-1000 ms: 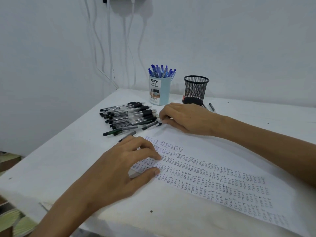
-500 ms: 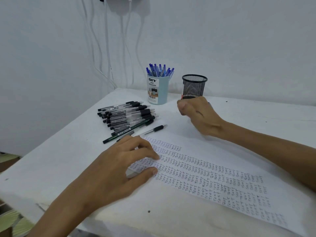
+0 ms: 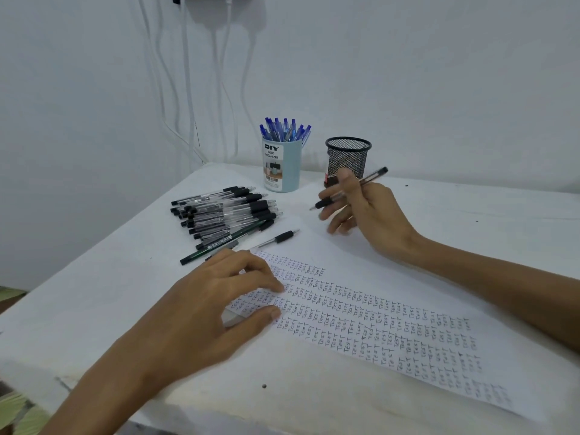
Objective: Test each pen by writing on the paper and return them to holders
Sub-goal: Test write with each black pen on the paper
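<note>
Right hand (image 3: 373, 215) pinches a pen (image 3: 372, 177) in mid-air, tip aimed down-left and long axis slanting up toward the mesh holder (image 3: 348, 152) just behind it. The paper (image 3: 376, 321) lies below it, so writing's next, I'd guess. Left hand (image 3: 213, 309) rests open on the paper, pressing it down. Pen pile (image 3: 226, 211) sits left on the white table (image 3: 94, 293), with a plain wall behind.

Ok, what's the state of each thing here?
Right hand: grips black pen, held in the air.
Left hand: rests on paper, which is covered in writing.
Blue holder: upright, full of blue pens.
Mesh holder: upright, no pens showing.
Pen pile: lying outside the holders.
Single pen: lying beside the pile.
</note>
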### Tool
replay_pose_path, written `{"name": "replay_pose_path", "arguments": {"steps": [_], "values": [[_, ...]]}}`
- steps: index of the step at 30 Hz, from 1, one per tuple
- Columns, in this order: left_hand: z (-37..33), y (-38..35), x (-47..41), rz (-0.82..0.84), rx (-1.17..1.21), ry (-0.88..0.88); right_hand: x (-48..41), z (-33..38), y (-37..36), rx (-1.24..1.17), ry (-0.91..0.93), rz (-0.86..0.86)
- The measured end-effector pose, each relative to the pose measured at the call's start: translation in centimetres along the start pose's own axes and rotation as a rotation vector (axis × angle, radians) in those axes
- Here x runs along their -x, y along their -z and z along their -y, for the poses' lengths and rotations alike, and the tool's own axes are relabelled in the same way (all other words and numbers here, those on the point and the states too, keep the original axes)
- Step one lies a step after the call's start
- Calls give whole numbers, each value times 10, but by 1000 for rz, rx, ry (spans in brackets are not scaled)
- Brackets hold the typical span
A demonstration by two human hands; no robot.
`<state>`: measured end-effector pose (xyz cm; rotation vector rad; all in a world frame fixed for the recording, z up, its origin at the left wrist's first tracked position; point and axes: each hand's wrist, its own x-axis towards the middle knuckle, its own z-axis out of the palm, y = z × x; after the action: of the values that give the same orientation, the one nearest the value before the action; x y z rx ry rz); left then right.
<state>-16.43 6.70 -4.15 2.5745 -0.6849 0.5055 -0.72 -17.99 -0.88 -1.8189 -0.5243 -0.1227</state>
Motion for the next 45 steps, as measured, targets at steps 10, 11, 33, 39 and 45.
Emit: {"name": "replay_pose_path", "arguments": {"steps": [10,11,33,39,45], "values": [[1,0,0,12,4,-5,37,7,2,-90,-151,327],[1,0,0,12,7,-6,38,7,2,-56,-144,330],[1,0,0,8,4,3,50,14,1,104,22,387],[0,0,-1,13,-6,2,48,13,1,107,21,374],[0,0,-1,12,-1,-4,50,14,0,109,16,378]]}}
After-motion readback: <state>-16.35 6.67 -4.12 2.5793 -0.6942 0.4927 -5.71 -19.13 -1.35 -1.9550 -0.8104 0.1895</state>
